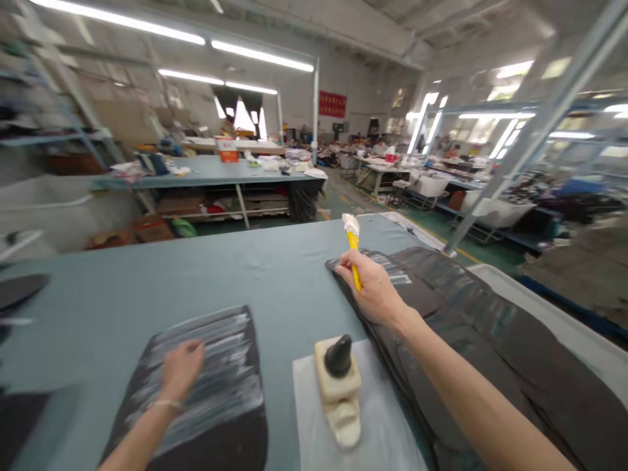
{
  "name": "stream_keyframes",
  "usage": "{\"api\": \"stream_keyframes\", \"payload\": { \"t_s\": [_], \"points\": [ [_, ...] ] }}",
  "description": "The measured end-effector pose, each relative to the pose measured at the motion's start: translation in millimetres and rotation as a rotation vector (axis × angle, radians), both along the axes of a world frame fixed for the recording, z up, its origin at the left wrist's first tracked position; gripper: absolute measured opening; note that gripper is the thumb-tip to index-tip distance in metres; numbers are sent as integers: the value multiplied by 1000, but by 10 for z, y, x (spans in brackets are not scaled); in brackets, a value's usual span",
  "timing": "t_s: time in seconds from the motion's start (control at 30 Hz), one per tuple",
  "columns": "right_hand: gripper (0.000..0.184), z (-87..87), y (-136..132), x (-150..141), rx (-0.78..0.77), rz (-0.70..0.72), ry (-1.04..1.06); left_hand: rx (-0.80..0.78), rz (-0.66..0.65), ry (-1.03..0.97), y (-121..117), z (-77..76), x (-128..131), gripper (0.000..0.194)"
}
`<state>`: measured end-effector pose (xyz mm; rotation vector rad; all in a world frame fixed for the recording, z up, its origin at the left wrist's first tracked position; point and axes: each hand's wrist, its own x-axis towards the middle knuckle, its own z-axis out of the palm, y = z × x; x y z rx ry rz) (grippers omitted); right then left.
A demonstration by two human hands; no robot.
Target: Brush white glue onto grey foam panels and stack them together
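My right hand [375,288] is closed round the yellow handle of a brush [352,243], whose white glue-laden head points up and away. It hovers over the near end of a row of dark overlapping pieces [471,314] at the right. My left hand [180,370] rests on a dark piece streaked with white glue [216,379] lying on the grey-green table [196,281]; its fingers are curled down on the piece, and the view there is blurred. Between my arms a glue-caked bottle with a black nozzle [338,386] lies on a white sheet [377,425].
More dark pieces [19,291] lie at the table's left edge. A metal post [534,124] rises beyond the right side. Behind are another worktable [206,173] with clutter, shelving at the left and further benches in the hall.
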<state>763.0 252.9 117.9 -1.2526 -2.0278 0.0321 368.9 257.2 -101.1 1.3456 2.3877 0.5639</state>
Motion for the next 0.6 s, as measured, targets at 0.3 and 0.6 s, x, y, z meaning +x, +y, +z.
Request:
{"api": "stream_keyframes", "payload": {
  "t_s": [0.3, 0.6],
  "points": [
    [8, -1646, -195, -2048, -324, 155, -11, 13, 307, 74, -445, -287, -1095, 42],
    [19, -2951, 173, -2723, -522, -233, -32, -44, 306, -107, -535, -633, -1832, 54]
  ]
}}
